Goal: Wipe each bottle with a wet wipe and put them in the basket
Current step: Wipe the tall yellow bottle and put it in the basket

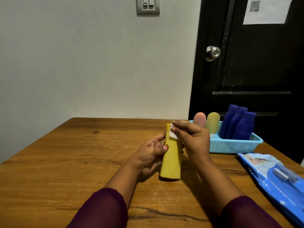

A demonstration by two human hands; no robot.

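Note:
A tall yellow bottle (171, 160) stands on the wooden table (65, 162), a little tilted, near the middle. My left hand (151, 155) grips its left side around the middle. My right hand (190, 137) pinches a small folded white wet wipe (173, 134) against the bottle's neck, just below the yellow cap. At the right rear stands a light blue perforated basket (233, 145). It holds a pink bottle (199, 119), a pale yellow bottle (213, 122) and three dark blue bottles (238, 124), all upright and leaning.
A blue pack of wet wipes (276, 178) lies flat at the table's right edge, in front of the basket. A black door with a metal knob (213, 53) is behind the basket. A grey wall runs along the table's far edge.

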